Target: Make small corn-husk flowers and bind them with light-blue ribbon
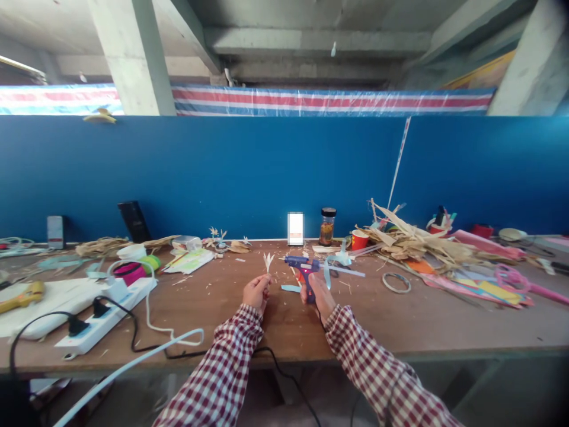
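Note:
My left hand (256, 292) is pinched shut on the stem of a small pale straw flower (268, 261), which it holds upright above the brown table (400, 323). My right hand (317, 295) is closed round the grip of a blue hot glue gun (302, 266). The gun's nozzle points left toward the flower, a short gap away. A black cord runs from the gun down past the table's front edge. Both sleeves are red-and-white checked.
A white power strip (106, 314) with black plugs lies at the left beside a pink tape roll (128, 271). Dried husks (413, 237), coloured paper strips, a red cup (359, 239) and a jar (328, 226) crowd the right. A blue partition (249, 172) backs the table.

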Available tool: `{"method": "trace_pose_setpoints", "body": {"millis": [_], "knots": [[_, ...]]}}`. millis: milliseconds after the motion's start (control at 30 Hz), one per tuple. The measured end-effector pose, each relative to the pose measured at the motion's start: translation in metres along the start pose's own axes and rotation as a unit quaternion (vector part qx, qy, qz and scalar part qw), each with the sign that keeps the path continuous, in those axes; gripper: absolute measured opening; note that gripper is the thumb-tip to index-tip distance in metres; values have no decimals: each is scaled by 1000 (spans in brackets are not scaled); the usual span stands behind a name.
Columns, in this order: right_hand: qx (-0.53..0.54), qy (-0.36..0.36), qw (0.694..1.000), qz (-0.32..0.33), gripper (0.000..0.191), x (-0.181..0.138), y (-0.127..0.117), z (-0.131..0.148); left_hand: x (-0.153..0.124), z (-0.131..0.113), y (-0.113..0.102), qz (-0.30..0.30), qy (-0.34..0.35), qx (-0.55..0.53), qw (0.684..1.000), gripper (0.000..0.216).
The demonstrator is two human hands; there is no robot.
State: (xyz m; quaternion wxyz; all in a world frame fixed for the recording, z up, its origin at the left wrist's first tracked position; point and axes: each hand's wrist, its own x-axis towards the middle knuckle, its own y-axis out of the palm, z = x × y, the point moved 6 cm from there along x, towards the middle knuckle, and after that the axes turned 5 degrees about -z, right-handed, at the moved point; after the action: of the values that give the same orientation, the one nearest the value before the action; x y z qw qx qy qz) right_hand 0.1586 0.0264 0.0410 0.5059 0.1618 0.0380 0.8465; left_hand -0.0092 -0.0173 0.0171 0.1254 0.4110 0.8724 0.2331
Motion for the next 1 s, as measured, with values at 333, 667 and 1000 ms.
{"method": "trace_pose_setpoints", "body": {"millis": [333, 667, 1000], "knots": [[-33, -4, 999, 33, 51, -3, 4, -6, -3, 0, 3, 6, 0, 5, 1000, 31], [-57, 8, 997, 47, 51, -4, 6, -7, -2, 0, 5, 13, 9, 28, 999, 28], [-88, 4, 995, 45, 50, -3, 5, -8, -2, 2, 4, 16, 10, 42, 999, 28]]}}
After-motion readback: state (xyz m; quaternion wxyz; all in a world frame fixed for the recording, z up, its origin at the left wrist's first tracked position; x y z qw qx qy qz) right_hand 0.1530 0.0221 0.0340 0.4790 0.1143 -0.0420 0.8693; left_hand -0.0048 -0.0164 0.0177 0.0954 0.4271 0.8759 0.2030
